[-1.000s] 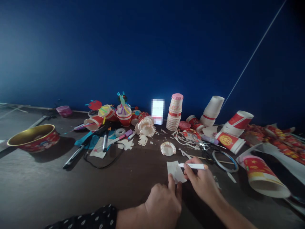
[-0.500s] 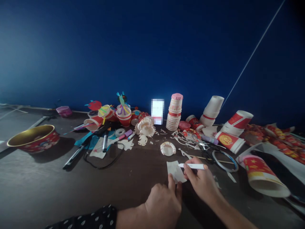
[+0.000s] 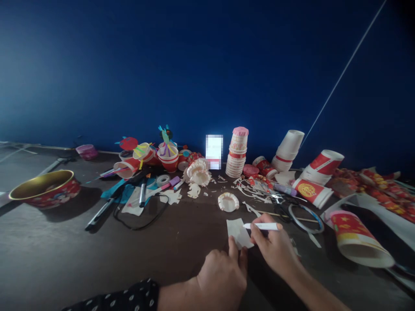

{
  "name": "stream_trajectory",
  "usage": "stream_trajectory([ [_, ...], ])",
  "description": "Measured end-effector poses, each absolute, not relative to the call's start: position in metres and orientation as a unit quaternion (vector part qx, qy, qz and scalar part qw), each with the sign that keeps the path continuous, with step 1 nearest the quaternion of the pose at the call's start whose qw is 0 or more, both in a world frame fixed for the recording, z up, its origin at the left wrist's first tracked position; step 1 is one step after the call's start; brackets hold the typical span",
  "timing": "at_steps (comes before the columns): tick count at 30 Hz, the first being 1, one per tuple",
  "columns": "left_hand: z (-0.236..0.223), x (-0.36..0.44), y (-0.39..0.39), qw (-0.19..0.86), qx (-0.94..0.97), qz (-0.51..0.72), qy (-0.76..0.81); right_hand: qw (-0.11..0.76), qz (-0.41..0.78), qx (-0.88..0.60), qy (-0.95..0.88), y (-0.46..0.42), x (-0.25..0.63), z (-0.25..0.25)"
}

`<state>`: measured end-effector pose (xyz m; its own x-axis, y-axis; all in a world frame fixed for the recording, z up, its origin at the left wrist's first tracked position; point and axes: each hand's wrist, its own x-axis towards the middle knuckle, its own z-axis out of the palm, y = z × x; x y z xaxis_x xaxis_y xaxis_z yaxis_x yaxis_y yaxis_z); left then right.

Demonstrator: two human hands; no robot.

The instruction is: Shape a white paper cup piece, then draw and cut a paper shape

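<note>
A small white piece of paper [image 3: 237,230] lies on the dark table in front of me. My left hand [image 3: 223,274] presses its lower edge down with index finger and thumb, the other fingers curled under. Between the closed fingers of my right hand [image 3: 275,246] is a white marker [image 3: 262,226] with an orange end. Its tip is over the paper's upper right part; whether they touch I cannot tell. No drawn line is visible on the paper. Just beyond it sits a ring-like white paper cup rim [image 3: 228,202] with a rolled edge.
Paper scraps and scissors [image 3: 277,198] lie behind my right hand, near a roll of whitish tape [image 3: 306,219]. A red paper cup [image 3: 355,231] rests on its side at right. Cup stacks [image 3: 236,166] line the back. A gold-lined bowl [image 3: 53,196] and several markers [image 3: 103,213] are at left.
</note>
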<state>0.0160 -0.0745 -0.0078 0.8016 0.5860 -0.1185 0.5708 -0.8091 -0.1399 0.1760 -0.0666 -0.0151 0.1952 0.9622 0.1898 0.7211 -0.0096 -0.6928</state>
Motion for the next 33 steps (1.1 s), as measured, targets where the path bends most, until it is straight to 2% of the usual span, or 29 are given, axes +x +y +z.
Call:
stream_trajectory([
  [24, -0.0126, 0.0160, -0.0742, 0.074, -0.945, 0.078, -0.309, 0.326, 0.130, -0.696, -0.626, -0.0694, 0.1741, -0.0078],
  [29, -0.0140, 0.0168, -0.0738, 0.076, -0.944, 0.072, -0.313, 0.444, 0.216, -0.657, -0.570, -0.0702, 0.1754, -0.0100],
  [33, -0.0178, 0.0167, -0.0744, 0.077, -0.944, 0.058, -0.315, 0.515, 0.236, -0.619, -0.544, -0.0711, 0.1732, -0.0071],
])
